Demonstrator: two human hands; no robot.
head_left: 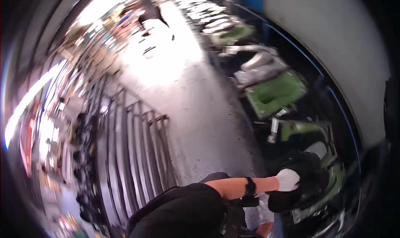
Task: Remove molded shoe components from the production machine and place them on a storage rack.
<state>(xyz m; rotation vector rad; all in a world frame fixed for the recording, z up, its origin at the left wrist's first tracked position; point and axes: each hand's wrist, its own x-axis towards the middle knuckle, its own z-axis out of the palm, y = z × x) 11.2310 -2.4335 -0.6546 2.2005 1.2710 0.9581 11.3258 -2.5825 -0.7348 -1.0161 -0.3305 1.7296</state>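
My left forearm reaches across to the right, with a black strap at the wrist and a white knit glove cuff (288, 180). Beyond the cuff, my left hand (306, 171) runs into a dark, blurred mass, so its fingers and anything in them are hidden. Below that arm, a bit of skin and a whitish patch (265, 209) seem to belong to my right arm; the right hand (284, 201) looks like a dark shape whose fingers cannot be made out. Closest to both are green pieces (302, 130) and a white rounded thing (316, 149).
Along the right runs a dark rack or line (325, 100) carrying green panels (277, 94) and pale curved parts (260, 63). Metal bars of a rack (137, 154) stand at left. Between them lies a grey floor aisle (200, 113). A person (150, 11) is farther up it.
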